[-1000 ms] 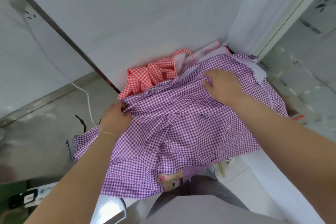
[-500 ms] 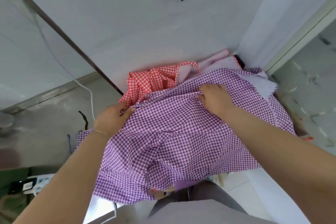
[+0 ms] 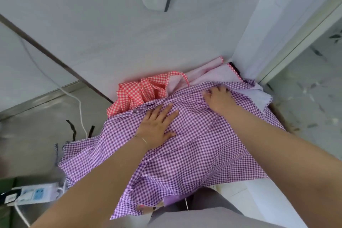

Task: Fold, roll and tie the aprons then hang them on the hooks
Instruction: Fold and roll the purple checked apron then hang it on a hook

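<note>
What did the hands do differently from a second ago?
The left hand let go of the purple checked apron edge, slid right and now lies flat, fingers spread. The right hand still rests near the far edge. The red checked apron stayed bunched behind.

Left hand (image 3: 157, 127) flat, right hand (image 3: 219, 99) flat.
</note>
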Demonstrator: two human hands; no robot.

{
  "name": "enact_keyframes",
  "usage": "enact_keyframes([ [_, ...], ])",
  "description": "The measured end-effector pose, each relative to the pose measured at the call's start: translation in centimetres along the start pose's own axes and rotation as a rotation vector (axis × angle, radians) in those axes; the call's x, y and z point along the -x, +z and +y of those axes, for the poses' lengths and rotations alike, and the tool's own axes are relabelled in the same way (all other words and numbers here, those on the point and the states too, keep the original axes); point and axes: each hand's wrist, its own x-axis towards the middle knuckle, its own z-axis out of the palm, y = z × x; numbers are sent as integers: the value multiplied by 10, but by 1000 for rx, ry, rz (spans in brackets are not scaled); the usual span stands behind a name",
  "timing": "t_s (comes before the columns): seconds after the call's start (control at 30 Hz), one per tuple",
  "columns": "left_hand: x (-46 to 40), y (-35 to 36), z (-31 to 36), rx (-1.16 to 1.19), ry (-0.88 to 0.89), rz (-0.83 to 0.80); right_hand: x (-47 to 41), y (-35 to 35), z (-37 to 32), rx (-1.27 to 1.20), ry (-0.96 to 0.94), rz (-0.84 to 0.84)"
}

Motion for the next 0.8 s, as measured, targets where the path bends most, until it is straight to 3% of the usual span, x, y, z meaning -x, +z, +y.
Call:
enact_keyframes([
  [0.07, -3, 3, -2, -15, 0, -27, -7, -16, 28, 29, 63, 26],
  [0.13, -6, 1, -2, -29, -12, -55, -10, -36, 47, 18, 35, 184],
  [0.23, -13, -2, 0, -21, -59, -112, -13, -49, 58, 16, -120, 448],
  [0.4, -23, -8, 10, -26, -106, -139, 7, -25, 53, -44, -396, 639],
  [0.47, -25, -9, 14, -24, -101, -133, 34, -6, 42, -70, -625, 626],
  [0.53, -23, -9, 15, -23, -109, -117, 56, 27, 32, 150, -893, 477],
  [0.57, -22, -9, 15, -25, -113, -106, 64, 42, 29, 286, -930, 389],
  [0.63, -18, -12, 17, -34, -74, -3, 70, 57, 29, 396, -737, 282],
  [0.7, -8, -8, 24, -43, 112, 230, 74, 59, 31, 306, -409, 232],
  [0.73, -3, -4, 27, -43, 208, 351, 72, 55, 32, 225, -303, 259],
  [0.8, 12, 2, 35, -20, 318, 352, 83, 54, 33, 87, -167, 410],
])
